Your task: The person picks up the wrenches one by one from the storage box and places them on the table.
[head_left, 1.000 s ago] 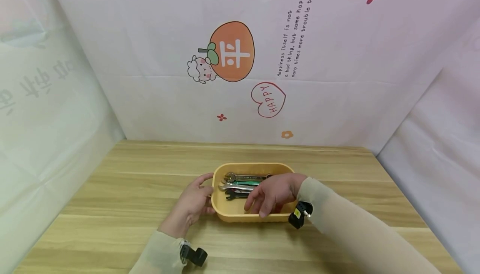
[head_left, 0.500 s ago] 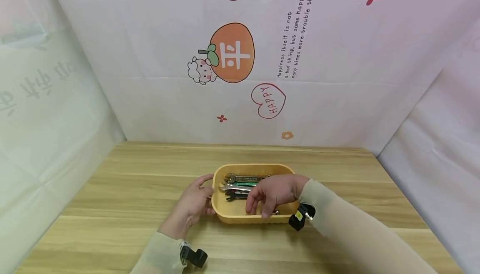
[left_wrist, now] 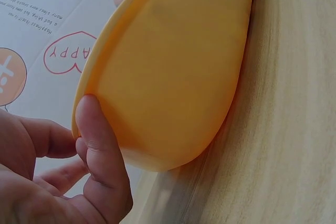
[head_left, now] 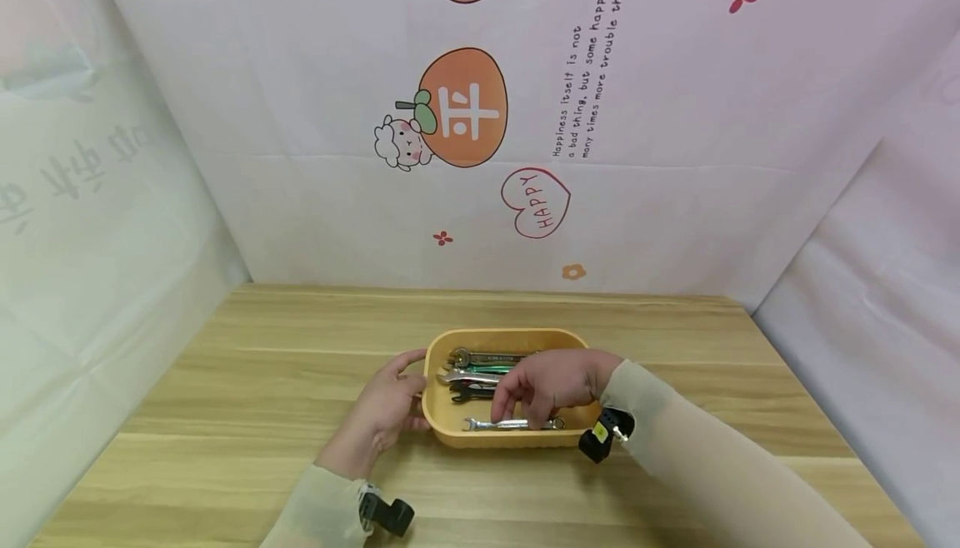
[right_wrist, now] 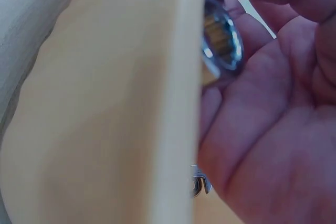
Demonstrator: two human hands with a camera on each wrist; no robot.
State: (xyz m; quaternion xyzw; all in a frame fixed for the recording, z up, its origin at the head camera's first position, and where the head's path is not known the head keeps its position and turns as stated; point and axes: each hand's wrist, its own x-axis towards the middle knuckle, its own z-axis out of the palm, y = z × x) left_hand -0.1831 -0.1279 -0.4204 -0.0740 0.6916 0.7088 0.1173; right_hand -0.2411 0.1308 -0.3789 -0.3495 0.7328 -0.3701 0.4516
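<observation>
From here I see two hands; the right hand (head_left: 551,386) hides the far ends of the piled wrenches (head_left: 459,376), at least four. Its fingers pinch one silver wrench (head_left: 514,425) just inside the near wall of one yellow bin (head_left: 517,439), whose end the left hand (head_left: 384,402) grips.

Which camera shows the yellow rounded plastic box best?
The head view: you see inside the yellow box and most of its rim. The left wrist view shows part of its outside; the right wrist view, mostly one blurry wall.
</observation>
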